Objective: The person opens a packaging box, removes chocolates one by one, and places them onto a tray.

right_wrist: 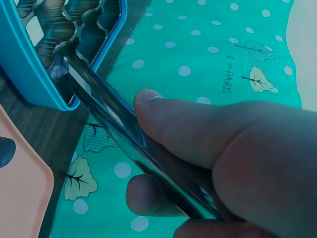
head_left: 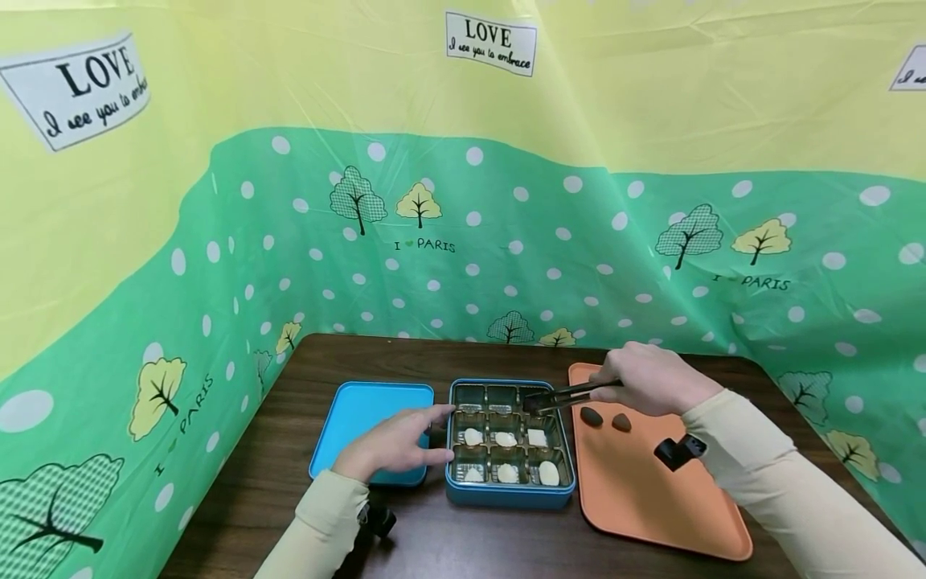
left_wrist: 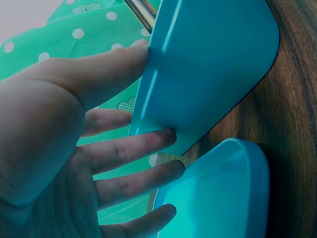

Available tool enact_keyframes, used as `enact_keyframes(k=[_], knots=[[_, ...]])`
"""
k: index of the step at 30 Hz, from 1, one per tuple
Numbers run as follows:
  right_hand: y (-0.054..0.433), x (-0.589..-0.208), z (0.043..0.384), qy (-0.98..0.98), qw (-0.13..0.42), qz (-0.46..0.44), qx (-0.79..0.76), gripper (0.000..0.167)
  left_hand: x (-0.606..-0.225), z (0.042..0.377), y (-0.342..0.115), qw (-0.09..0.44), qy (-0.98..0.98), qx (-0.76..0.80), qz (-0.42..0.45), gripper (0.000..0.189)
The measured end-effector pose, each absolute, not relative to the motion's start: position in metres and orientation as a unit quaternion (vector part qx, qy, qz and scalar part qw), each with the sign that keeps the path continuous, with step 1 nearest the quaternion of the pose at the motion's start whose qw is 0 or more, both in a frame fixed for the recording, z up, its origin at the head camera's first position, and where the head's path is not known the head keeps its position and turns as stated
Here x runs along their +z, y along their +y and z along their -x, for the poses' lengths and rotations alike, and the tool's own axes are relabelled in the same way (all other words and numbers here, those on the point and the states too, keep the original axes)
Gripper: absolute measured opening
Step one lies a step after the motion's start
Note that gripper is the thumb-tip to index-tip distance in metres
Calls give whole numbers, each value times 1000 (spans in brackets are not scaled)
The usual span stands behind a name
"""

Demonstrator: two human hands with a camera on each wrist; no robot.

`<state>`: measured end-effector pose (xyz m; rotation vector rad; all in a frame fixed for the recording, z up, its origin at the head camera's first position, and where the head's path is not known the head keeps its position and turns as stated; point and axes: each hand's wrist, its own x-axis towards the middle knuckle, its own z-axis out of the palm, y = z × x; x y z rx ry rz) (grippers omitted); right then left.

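Note:
A blue box [head_left: 510, 497] with a divided liner stands in the middle of the table. White pieces [head_left: 506, 473] lie in the compartments of its front and middle rows. With fingers spread, my left hand [head_left: 396, 442] touches the box's left side; thumb and fingertips meet the wall in the left wrist view. My right hand [head_left: 654, 378] grips dark, shiny tongs [head_left: 582, 392], thumb on one side and fingers on the other. The tongs' tips reach into the back right compartment, around a dark piece [right_wrist: 58, 70]; whether they still pinch it I cannot tell.
An orange tray [head_left: 651, 490] lies right of the box, bearing two dark brown pieces, one left [head_left: 592, 416] and one right [head_left: 621, 422]. Left of the box is a blue lid [head_left: 372, 410], partly behind my left hand. Patterned green and yellow cloth [head_left: 463, 217] hangs around the dark wooden table [head_left: 268, 474].

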<state>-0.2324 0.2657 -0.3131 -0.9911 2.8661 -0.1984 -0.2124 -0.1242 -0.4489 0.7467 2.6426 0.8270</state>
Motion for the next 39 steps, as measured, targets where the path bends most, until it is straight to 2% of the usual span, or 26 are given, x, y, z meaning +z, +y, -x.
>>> enact_keyframes(k=[5,13,18,22,29,39], knots=[[267,-311,232,944,44,322,-65,16,-449,212,-124,136,914,285,-256,77],[268,-306,228,941,37,330,-63,23,-450,211,-124,140,910,290,-261,77],[269,-301,225,945,23,322,-62,8,-450,212,-125,141,909,291,-262,77],[270,-297,223,944,6,325,-57,15,-450,213,-125,141,910,289,-260,77],[275,-289,219,940,-19,336,-57,13,-450,212,-124,143,911,288,-259,77],[291,-278,212,953,-40,300,-31,17,-449,214,-125,139,910,289,-262,76]])
